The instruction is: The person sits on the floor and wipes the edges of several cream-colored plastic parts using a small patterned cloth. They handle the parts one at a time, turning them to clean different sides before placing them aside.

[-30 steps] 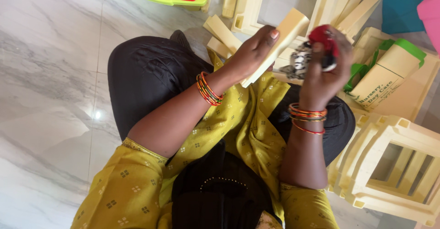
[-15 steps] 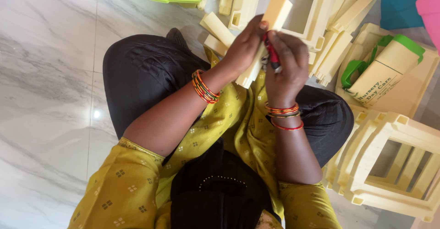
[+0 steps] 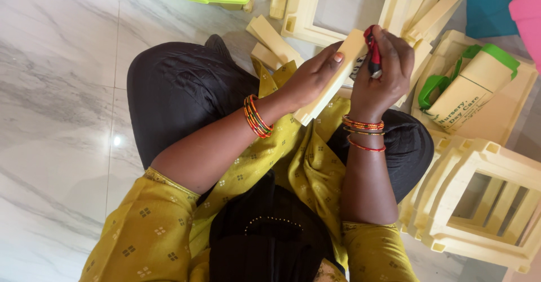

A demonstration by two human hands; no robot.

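The left hand (image 3: 309,82) is extended forward over the lap, fingers wrapped around a long cream plastic bar (image 3: 333,79) held tilted, upper end away from the body. The right hand (image 3: 383,73) is raised beside it, fist closed around a red-handled tool (image 3: 371,51) whose tip meets the bar's upper end.

Cream plastic frames (image 3: 479,203) crowd the right side and the area ahead; open marble floor (image 3: 56,90) lies to the left.

Compared with half a second earlier, both hands hold nearly the same position, and the bar's upper end is now more exposed.
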